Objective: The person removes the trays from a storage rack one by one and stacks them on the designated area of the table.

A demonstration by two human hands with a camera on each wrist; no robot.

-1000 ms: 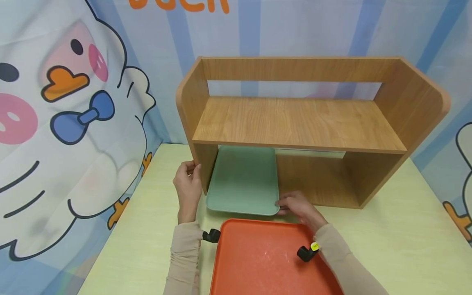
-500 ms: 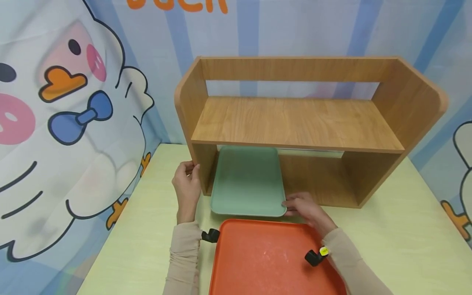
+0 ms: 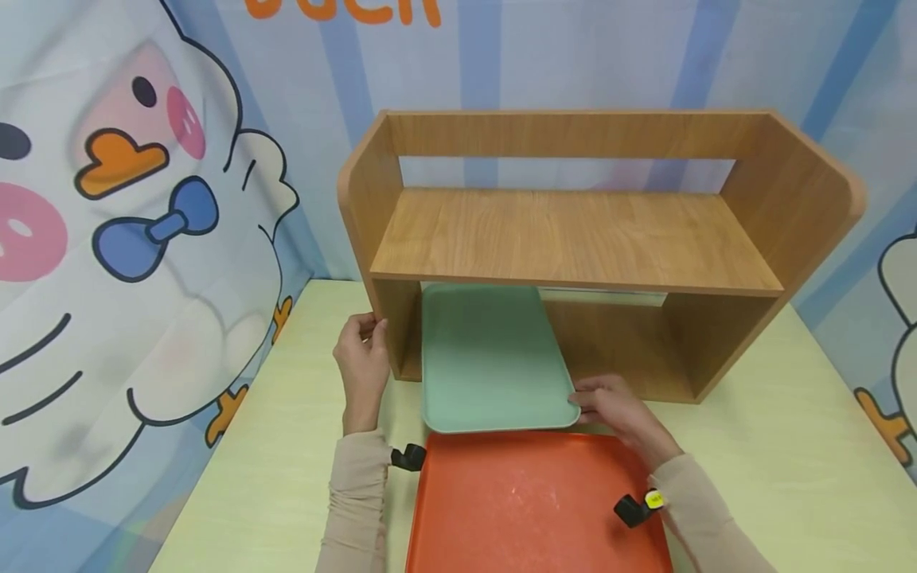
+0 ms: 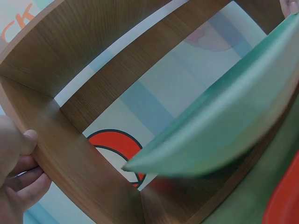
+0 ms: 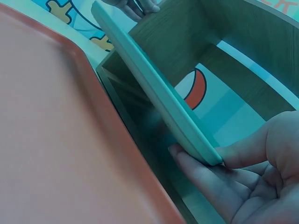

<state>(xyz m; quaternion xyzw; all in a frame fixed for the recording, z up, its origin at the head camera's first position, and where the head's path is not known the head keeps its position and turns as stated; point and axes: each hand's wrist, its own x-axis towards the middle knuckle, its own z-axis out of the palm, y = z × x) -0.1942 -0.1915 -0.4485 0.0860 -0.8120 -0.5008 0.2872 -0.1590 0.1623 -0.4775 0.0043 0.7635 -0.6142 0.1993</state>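
Observation:
A green tray [image 3: 494, 358] lies partly inside the lower left of a wooden shelf [image 3: 573, 239], its front end sticking out. My right hand [image 3: 616, 410] pinches the tray's front right corner, thumb above and fingers below, as the right wrist view shows with the hand [image 5: 252, 172] at the tray's edge [image 5: 159, 93]. My left hand [image 3: 361, 362] grips the front edge of the shelf's left side panel; in the left wrist view the fingers [image 4: 35, 186] wrap that panel. An orange-red tray [image 3: 530, 501] lies in front, its far edge close to the green one.
The shelf stands on a pale yellow table [image 3: 286, 446] against a cloth backdrop [image 3: 587, 56] with a cartoon duck. A black wrist camera [image 3: 634, 509] hangs over the orange-red tray beside the right sleeve. Another [image 3: 408, 458] sits by the left sleeve.
The green tray has slid right and toward me, its front swinging away from the left panel. My right hand moved with it. The left hand has stayed at the shelf's side.

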